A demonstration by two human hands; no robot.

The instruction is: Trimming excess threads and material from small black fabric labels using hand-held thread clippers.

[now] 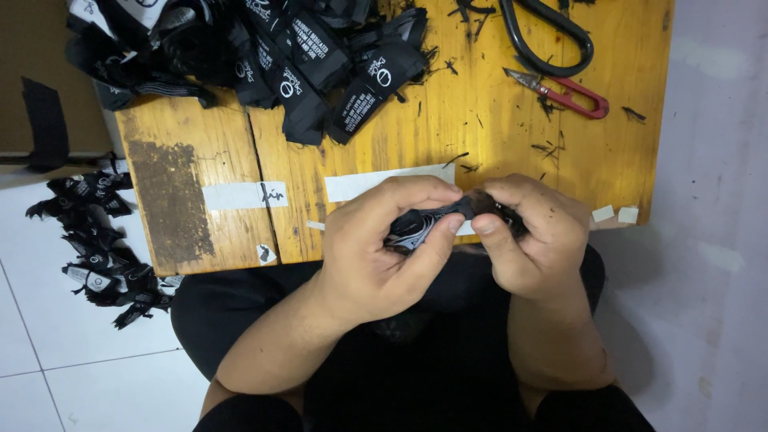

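My left hand and my right hand meet at the near edge of a small yellow wooden table. Both pinch one small black fabric label with pale printing, held between thumbs and fingers just above my lap. Much of the label is hidden by my fingers.
A heap of black printed labels covers the table's far left. Large black-handled scissors and small red-handled snips lie at the far right. White tape strips cross the tabletop. More black labels lie on the white tiled floor at left.
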